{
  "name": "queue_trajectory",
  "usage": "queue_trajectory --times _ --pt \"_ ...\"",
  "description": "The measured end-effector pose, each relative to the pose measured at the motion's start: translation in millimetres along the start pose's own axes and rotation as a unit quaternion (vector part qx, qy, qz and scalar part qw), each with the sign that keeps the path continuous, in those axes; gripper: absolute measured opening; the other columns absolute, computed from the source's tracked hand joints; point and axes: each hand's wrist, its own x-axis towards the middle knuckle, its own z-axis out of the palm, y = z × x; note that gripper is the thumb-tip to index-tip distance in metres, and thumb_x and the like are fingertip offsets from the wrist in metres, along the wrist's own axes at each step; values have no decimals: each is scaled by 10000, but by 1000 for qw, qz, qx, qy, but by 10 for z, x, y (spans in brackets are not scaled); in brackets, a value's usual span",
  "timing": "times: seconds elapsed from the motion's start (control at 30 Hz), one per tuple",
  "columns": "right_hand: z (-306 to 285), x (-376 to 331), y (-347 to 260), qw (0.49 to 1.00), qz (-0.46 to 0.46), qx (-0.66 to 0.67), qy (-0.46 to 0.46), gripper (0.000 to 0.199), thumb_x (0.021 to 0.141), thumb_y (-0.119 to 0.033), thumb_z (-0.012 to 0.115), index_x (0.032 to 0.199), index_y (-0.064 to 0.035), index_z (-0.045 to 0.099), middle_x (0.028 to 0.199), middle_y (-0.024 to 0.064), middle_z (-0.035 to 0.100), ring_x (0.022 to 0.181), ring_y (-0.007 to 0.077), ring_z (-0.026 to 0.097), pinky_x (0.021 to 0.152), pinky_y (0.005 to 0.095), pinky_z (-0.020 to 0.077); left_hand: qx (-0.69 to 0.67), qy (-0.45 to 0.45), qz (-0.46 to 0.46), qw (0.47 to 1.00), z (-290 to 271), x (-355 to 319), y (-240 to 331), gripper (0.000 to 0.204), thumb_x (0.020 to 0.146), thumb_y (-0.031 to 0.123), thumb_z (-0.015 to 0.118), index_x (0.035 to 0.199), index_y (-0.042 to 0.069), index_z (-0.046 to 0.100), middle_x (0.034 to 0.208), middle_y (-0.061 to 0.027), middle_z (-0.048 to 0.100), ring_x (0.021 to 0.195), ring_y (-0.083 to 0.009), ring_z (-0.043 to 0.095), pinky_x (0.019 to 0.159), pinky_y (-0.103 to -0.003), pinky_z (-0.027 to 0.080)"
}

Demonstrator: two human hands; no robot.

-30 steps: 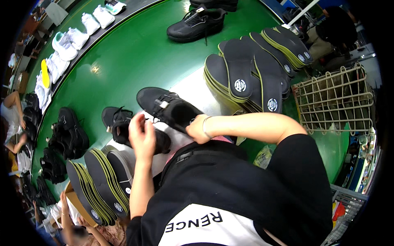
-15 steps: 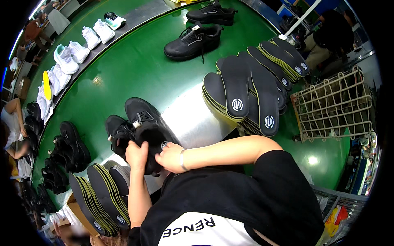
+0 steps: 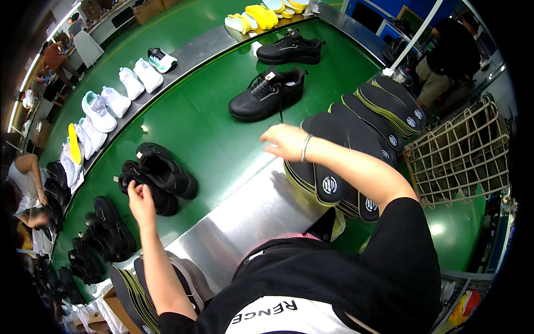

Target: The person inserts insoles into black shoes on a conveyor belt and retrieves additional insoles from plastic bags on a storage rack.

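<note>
1. Shoes [image 3: 177, 178], a black pair side by side, sit left of middle on the green desk [image 3: 217, 145], between its curved far edge and the steel plate [image 3: 228, 206] along the near side.
2. Left hand [image 3: 142, 207]: fingers bent over the left shoe of the pair; whether they grip or only touch, I cannot tell.
3. Right hand [image 3: 285, 142]: holding nothing, fingers loosely curved and parted, above the desk beside the insole stacks [image 3: 328, 170].
4. Open room: a broad stretch of green parts the pair from the far black shoes [image 3: 258, 103].
5. Tighter sides: more black shoes [image 3: 114, 225] lie near the pair's lower left; a wire basket [image 3: 459, 158] stands past the insoles; white shoes [image 3: 100, 116] line the grey rim [image 3: 194, 55] beyond the far edge.
</note>
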Motion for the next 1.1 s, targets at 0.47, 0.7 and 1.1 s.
queue_trajectory --times 0.47,0.7,1.1 --pt "189 790 1736 925 324 -198 36 605 694 -63 523 1255 -113 305 1308 58 306 1240 242 231 955 444 277 175 -261 70 947 671 -2001 165 408 675 134 602 1052 37 479 1124 -153 439 1043 -324 408 867 -396 343" --pt "-55 942 1556 916 240 -293 -130 331 706 -291 584 987 -118 565 936 60 607 925 220 555 966 558 91 198 -241 60 948 686 -2022 188 415 666 142 612 1050 57 480 1128 -130 430 1054 -312 398 863 -400 339" --pt "465 473 -708 956 37 -66 -283 309 670 -123 549 934 35 539 872 197 599 834 296 590 731 355 467 -223 -239 -210 921 798 -1532 668 607 784 279 561 1235 -3 269 1179 -196 388 1075 -272 404 894 -370 341"
